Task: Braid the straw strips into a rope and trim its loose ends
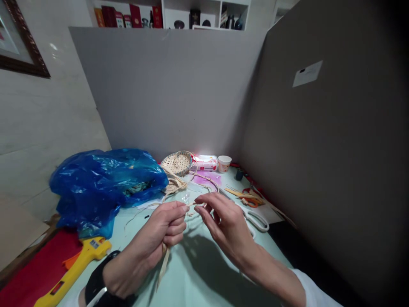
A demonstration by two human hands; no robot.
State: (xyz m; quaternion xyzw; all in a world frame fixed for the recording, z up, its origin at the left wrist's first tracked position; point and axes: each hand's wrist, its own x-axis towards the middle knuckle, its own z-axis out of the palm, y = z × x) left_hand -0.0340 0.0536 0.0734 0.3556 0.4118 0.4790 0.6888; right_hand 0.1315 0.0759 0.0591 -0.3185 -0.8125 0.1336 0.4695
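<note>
My left hand (171, 224) is closed, with thumb and forefinger pinching a thin pale straw cord (191, 204). A loose flat straw strip (164, 267) hangs out below that palm. Just to the right, my right hand (228, 224) has its thumb and fingertips curved around the cord's other side; the cord runs in between them, and its end there is partly hidden. Behind the hands, a length of twisted straw cord (207, 175) curves over the table (201, 273). More straw strips (174, 183) lie near a small woven basket (177, 163).
A blue plastic bag (105, 175) bulks at left, above a yellow glue gun (76, 270). White-handled scissors (260, 221) and orange-handled scissors (252, 198) lie to the right. A paper cup (224, 164) stands beside a pink-and-white packet (205, 163). Grey panels (172, 89) enclose the table.
</note>
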